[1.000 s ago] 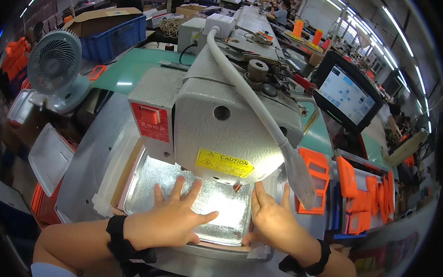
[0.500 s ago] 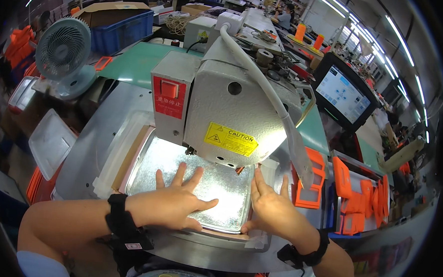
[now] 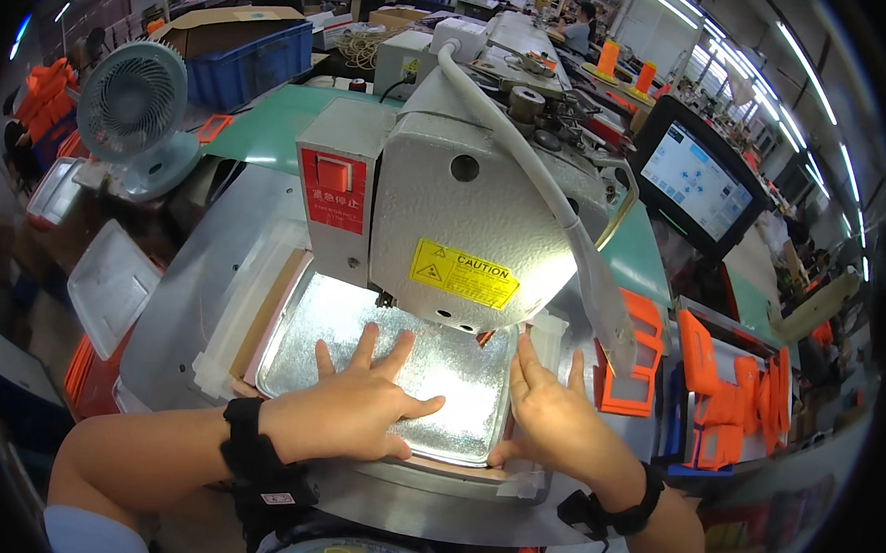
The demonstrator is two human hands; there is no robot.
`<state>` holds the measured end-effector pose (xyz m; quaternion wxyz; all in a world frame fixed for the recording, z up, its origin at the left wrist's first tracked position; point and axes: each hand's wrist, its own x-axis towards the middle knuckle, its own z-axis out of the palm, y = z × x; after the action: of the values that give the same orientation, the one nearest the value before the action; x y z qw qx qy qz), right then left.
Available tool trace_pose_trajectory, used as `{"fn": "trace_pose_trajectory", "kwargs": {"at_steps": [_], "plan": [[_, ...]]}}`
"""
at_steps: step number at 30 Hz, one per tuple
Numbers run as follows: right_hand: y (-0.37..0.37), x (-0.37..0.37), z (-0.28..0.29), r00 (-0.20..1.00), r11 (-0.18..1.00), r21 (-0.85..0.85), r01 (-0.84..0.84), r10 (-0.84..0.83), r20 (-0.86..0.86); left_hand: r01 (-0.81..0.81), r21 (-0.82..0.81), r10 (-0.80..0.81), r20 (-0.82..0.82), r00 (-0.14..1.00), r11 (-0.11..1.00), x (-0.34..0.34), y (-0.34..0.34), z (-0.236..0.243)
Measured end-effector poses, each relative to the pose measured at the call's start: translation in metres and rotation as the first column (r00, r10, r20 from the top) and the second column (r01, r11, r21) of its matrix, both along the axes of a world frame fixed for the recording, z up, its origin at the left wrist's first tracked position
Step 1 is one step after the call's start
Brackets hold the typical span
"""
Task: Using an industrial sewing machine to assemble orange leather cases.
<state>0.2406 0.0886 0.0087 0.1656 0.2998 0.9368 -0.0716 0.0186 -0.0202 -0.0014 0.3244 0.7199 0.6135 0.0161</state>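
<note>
A shiny silvery rectangular sheet (image 3: 326, 315) with a pale rim lies flat in a frame lined with brown strips (image 3: 273, 313), under the grey head of a sewing machine (image 3: 416, 210). My left hand (image 3: 351, 410) rests on its near left part with fingers spread. At the sheet's right edge, my right hand (image 3: 556, 418) lies with fingers stretched along the rim, its thumb at the near right corner. Neither hand grips anything. The tip of the needle area is partly hidden beneath the machine head.
A red emergency button (image 3: 334, 177) sits on the machine's left side. Orange frames (image 3: 631, 356) lie to the right, beside a tray of orange pieces (image 3: 722, 406). A lit screen (image 3: 699, 180) stands behind them. At left are a fan (image 3: 131, 105) and a translucent panel (image 3: 114, 289).
The whole view has shifted slightly to the right. Both hands keep their places on the silvery sheet, which lies as before under the machine head.
</note>
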Motion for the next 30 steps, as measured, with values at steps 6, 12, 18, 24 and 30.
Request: {"fn": "trace_pose_trajectory", "kwargs": {"at_steps": [6, 12, 18, 24, 30], "plan": [[-0.0002, -0.0029, 0.0028, 1.000, 1.000, -0.004, 0.013, -0.013, 0.009, 0.054, 0.007, -0.054, -0.069, 0.996, 0.999, -0.0021, 0.0021, -0.0009], [0.0003, 0.0041, -0.0041, 0.999, 0.999, 0.027, -0.040, 0.041, -0.014, 0.072, -0.001, -0.072, -0.075, 0.995, 0.997, -0.0028, 0.0016, 0.0032], [0.0006, 0.0044, -0.0040, 0.999, 0.999, 0.005, -0.031, 0.031, -0.016, 0.075, 0.004, -0.075, -0.066, 0.995, 0.997, -0.0048, 0.0004, 0.0009], [0.0023, 0.0043, -0.0025, 0.999, 0.999, -0.003, -0.032, 0.032, 0.001, 0.075, -0.015, -0.076, -0.073, 0.994, 0.997, -0.0040, 0.0021, 0.0049], [-0.0005, 0.0001, -0.0045, 0.998, 0.998, 0.032, -0.058, 0.058, -0.021, 0.077, -0.012, -0.078, -0.073, 0.994, 0.997, -0.0101, 0.0010, 0.0024]]}}
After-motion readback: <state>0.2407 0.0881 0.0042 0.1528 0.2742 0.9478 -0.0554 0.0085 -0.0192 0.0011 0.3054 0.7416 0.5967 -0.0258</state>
